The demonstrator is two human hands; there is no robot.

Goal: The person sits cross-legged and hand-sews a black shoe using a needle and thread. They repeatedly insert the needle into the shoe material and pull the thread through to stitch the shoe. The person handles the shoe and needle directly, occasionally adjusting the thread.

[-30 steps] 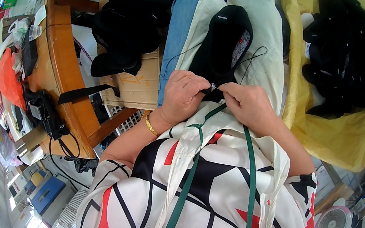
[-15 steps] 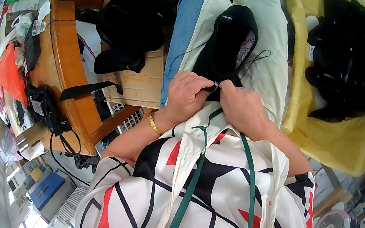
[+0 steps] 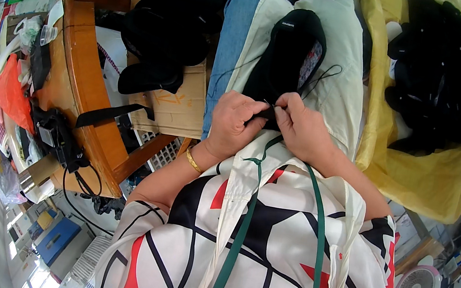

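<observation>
Left hand point(image 3: 236, 122): narrow pinch, thumb and bent fingers holding the near edge of the black shoe point(image 3: 269, 68). Right hand point(image 3: 302, 125): fingertips bunched narrow at the same edge, almost meeting the left ones; cannot tell whether they are fully closed on it (a small pale spot shows there, too tiny to identify).

Step in hand, as judged: close two-handed finger work on that near edge. Next move probably calls for a firm left pinch, small careful right-finger adjustments, and the thin dark strand point(image 3: 316, 84) beside the shoe kept clear of the fingertips.

Pose: hands just beside each other in front of the body, knuckles up, fingers curled inward, both forearms angling in from the sides, elbows bent. Bracelet point(image 3: 193, 160) on left wrist.

Shoe lies on pale cloth point(image 3: 347, 66), opening facing up, far end pointing away from the person. Blue denim point(image 3: 233, 35) along the cloth's left side. Farther out: black pieces point(image 3: 163, 35) by a cardboard box point(image 3: 168, 112) on the left, yellow sheeting point(image 3: 419, 185) under a black heap point(image 3: 445, 82) on the right.
</observation>
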